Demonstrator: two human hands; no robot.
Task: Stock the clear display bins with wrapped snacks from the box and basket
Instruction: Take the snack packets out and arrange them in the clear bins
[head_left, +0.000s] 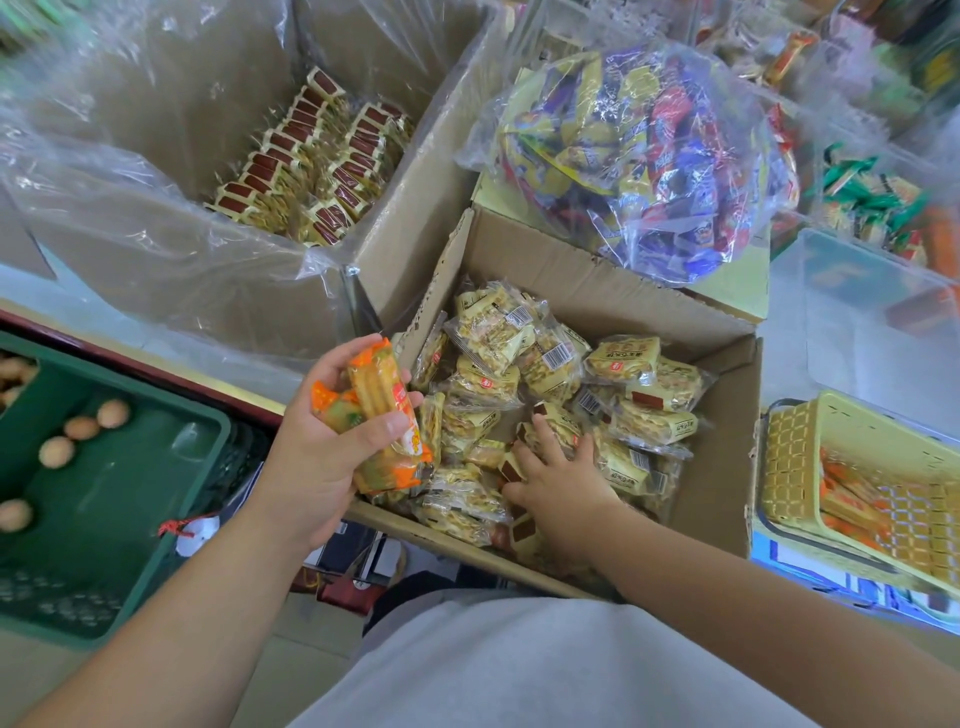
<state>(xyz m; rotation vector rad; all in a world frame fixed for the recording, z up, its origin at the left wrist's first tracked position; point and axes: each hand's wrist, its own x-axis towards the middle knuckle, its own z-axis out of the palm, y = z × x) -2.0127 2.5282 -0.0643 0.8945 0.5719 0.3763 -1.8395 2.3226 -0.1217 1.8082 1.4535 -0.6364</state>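
- The left hand (327, 447) grips a bunch of orange packs (387, 415) at the box (597, 280) corner.
- The right hand (558, 480), fingers spread, presses on the yellow packs (639, 421) inside.
- The basket (795, 467) is not emptied, and the clear bin (883, 332) looks barely filled, though it is blurred. Plenty left!

The box (597, 291) lies open above; a candy bag (639, 156) crowds its far edge.

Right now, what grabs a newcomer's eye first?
The left grip holds orange-wrapped snacks at centre, beside the open cardboard box of yellow packets, where the right grip rests. Upper right sits a clear bag of bright sweets.
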